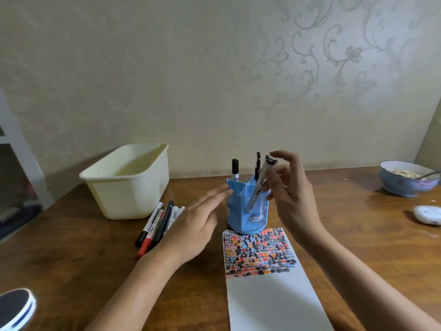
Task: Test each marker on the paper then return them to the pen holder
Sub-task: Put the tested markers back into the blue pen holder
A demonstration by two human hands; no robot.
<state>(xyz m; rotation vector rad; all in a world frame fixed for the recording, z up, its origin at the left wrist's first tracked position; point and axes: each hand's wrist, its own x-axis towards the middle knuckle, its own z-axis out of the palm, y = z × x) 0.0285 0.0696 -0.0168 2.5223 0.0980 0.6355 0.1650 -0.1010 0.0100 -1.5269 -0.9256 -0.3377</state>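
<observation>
A blue pen holder (238,218) stands mid-table at the far end of the paper (269,290), whose top part is filled with coloured test marks. Two black-capped markers (235,168) stand upright in its rear compartments. My right hand (290,199) holds a white marker (257,189) loosely by its upper half, tilted, with its lower end inside the holder's right front compartment. My left hand (191,231) is flat with fingers apart, and its fingertips touch the holder's left rim. Several markers (156,223), black and red, lie on the table left of that hand.
A cream plastic tub (128,182) sits at the back left. At the far right stand a blue bowl (405,185) with food and a spoon, and a small white object (427,215). A round black and white object (15,309) is at the lower left corner. The wall runs behind the table.
</observation>
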